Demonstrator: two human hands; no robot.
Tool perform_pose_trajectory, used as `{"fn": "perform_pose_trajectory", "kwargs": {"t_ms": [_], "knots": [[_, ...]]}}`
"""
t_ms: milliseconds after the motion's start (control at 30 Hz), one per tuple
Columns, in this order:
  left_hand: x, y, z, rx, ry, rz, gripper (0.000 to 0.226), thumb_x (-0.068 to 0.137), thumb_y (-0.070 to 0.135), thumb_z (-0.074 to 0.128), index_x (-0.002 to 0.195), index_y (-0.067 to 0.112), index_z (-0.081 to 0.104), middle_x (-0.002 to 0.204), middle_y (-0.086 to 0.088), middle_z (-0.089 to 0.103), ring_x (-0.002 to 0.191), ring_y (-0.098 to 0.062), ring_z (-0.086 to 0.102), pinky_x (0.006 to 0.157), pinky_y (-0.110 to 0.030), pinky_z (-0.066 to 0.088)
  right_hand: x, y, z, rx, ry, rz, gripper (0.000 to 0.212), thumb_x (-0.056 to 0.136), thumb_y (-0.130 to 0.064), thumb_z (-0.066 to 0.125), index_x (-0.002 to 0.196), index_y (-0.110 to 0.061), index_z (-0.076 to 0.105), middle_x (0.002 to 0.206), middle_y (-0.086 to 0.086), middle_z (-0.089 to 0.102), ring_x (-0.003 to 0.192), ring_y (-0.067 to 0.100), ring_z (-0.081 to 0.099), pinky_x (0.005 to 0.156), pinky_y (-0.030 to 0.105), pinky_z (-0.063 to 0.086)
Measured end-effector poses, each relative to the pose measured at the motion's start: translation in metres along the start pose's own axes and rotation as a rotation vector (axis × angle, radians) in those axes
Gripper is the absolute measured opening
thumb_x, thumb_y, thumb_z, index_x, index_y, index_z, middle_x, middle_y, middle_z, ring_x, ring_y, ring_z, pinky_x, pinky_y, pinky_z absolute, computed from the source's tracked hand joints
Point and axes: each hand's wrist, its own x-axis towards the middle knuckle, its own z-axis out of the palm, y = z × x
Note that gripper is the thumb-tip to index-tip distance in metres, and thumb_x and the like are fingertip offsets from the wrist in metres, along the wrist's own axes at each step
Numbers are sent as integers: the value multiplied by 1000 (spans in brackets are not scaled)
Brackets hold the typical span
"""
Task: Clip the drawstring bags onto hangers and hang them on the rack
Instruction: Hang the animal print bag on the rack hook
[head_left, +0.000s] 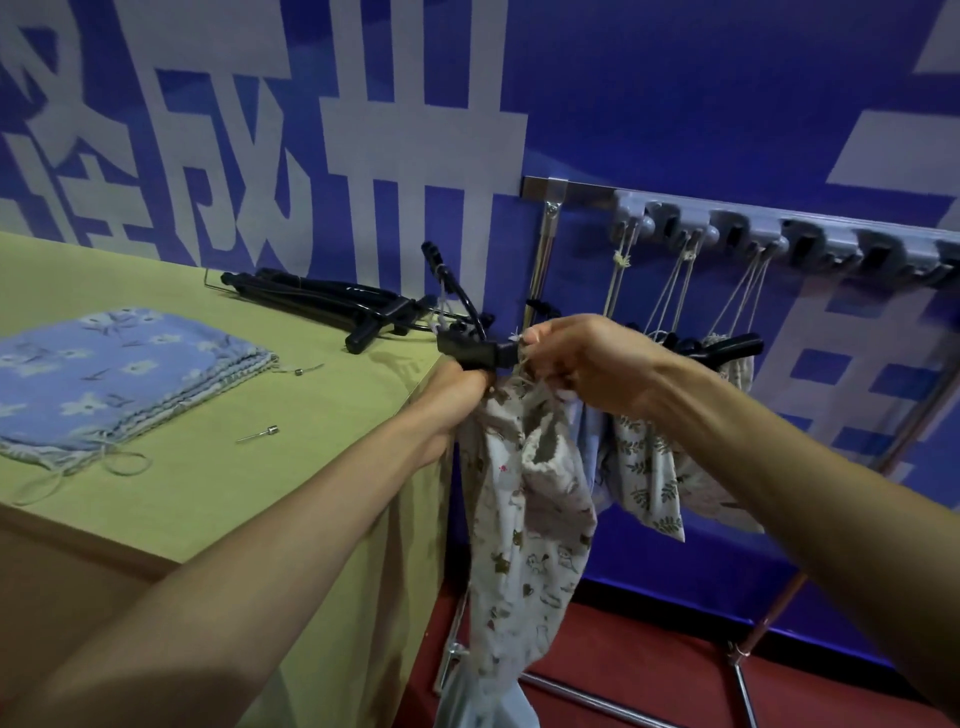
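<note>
Single head-worn wide-angle view, tilted, facing forward and slightly down: close on both forearms at centre, green table (218, 499) lower left, rack (779, 228) upper right against blue wall (675, 93).

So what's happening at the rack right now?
A person is fitting a white animal-print drawstring bag onto a black clip hanger at the corner of the green table. The left hand holds the hanger's clip, the right hand feeds in the bag's top edge. Other bags hang on the rack; blue floral bags wait.
</note>
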Motion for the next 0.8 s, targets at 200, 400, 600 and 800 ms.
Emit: {"fn": "perform_pose_trajectory", "kwargs": {"t_ms": [200, 400, 600, 800], "knots": [[-19, 8, -33, 296, -72, -50, 9, 88, 20, 56, 90, 17, 64, 95, -4, 70, 87, -17, 64, 71, -30, 48, 4, -9, -2, -61, 103, -50, 15, 89, 6, 56, 81, -7, 57, 72, 4, 51, 63, 13, 42, 56, 23, 35], [-41, 47, -26, 480, -5, 383, 54, 81, 34, 70, 129, 18, 52, 119, 2, 49, 113, -14, 47, 90, -25, 40, 2, -21, 2, 97, 130, -36, 24, 90, 2, 57, 70, -11, 53, 61, 0, 47, 47, 7, 44, 43, 16, 40], [-31, 60, 22, 562, 77, 359, 52, 53, 82, 53, 78, 37, 63, 105, -10, 68, 109, -30, 58, 97, -48, 44, -18, -43, -9, 110, 146, -95, 23, 93, 2, 47, 74, -7, 57, 70, 8, 58, 50, 9, 51, 48, 18, 45], [-19, 73, 53, 786, 236, 560, 10, 81, 37, 71, 85, 28, 70, 89, 3, 65, 108, -20, 49, 94, -36, 28, -39, -62, -36, -122, 211, -154, 15, 92, -14, 59, 82, -4, 61, 68, 4, 54, 58, 11, 53, 58, 23, 47]]}}
